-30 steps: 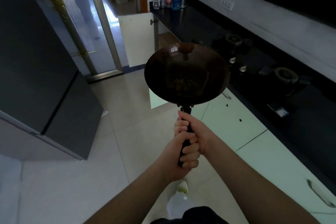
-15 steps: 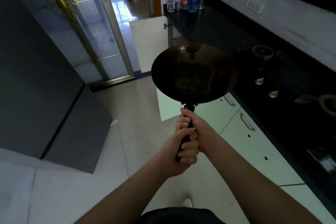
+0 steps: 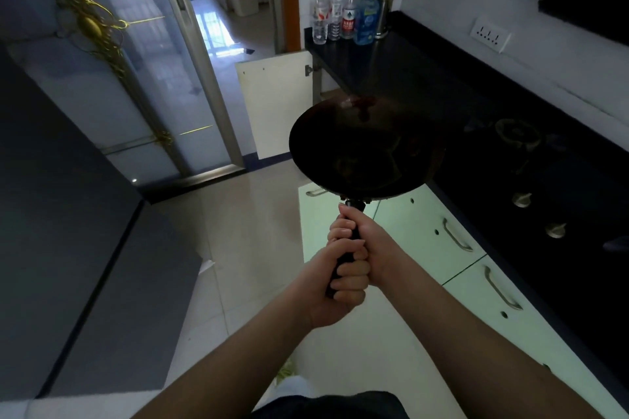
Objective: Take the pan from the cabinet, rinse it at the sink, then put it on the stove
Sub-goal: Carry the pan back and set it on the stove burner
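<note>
Black handle at frame centre is gripped by both hands, left hand [image 3: 335, 286] below, right hand [image 3: 366, 243] above. Beyond them the pan [image 3: 366, 150] hangs in mid-air beside the dark surface [image 3: 391, 78], its cabinet door [image 3: 274, 102] open behind: fetched, I judge; rinsing and stove [image 3: 517, 136] remain, no sink visible

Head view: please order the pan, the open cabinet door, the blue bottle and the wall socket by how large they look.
1. pan, nearer the camera, so the order with the door is unsure
2. open cabinet door
3. blue bottle
4. wall socket
</note>
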Tool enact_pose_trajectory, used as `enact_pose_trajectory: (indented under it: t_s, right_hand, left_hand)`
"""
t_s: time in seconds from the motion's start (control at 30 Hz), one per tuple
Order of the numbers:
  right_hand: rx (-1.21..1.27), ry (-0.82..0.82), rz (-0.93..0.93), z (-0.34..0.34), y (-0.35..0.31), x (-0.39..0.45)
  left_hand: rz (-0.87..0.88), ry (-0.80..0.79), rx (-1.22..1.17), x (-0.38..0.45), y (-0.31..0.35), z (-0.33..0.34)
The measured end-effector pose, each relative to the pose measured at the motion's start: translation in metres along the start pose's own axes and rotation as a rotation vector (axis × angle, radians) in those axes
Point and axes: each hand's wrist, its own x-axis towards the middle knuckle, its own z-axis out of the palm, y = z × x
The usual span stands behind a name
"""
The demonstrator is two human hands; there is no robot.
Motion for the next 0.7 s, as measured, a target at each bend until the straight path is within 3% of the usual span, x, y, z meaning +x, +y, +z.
enact_pose_trajectory:
  t_s: [0.37,0.7]
  right_hand:
    - [0.136,0.054,-0.125,0.058,-0.052,0.073]
    - [0.247,0.047,-0.204,0.026,-0.158,0.091]
  left_hand:
    - [-0.114,-0.043,0.119,0.035,0.117,-0.017]
    - [-0.201,-0.017,0.233,0.14,0.157,0.019]
